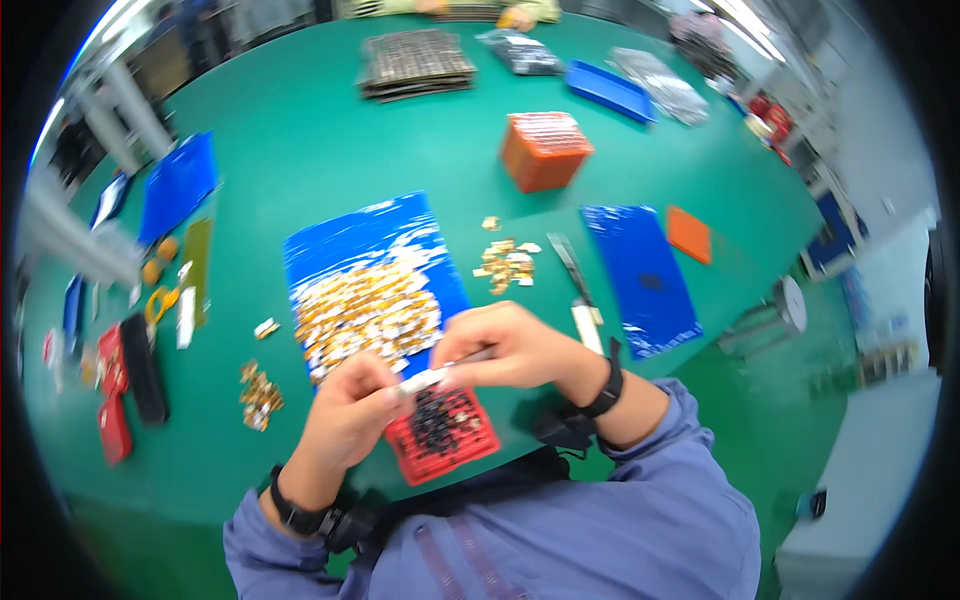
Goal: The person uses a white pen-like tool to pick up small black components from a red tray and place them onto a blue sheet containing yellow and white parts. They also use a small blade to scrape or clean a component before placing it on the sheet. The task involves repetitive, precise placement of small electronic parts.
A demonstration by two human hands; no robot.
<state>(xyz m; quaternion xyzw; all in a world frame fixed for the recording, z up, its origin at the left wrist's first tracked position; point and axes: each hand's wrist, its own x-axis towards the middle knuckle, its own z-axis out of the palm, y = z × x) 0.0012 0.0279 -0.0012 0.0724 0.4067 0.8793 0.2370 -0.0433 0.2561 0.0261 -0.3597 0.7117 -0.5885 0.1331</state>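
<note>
My left hand is closed, thumb and finger pinching a small white piece. My right hand meets it from the other side, its fingers closed on a thin grey tool whose kind is blurred; its fingertips touch the white piece. Just below both hands is a red tray with many small black parts in it. Beyond them a blue sheet bears a dense spread of small gold-and-white parts.
Small piles of gold parts lie right and left of the sheet. Tweezers, a second blue sheet and an orange box stand rightward. Yellow scissors and a red-and-black case are left. Another person's hands show at the far edge.
</note>
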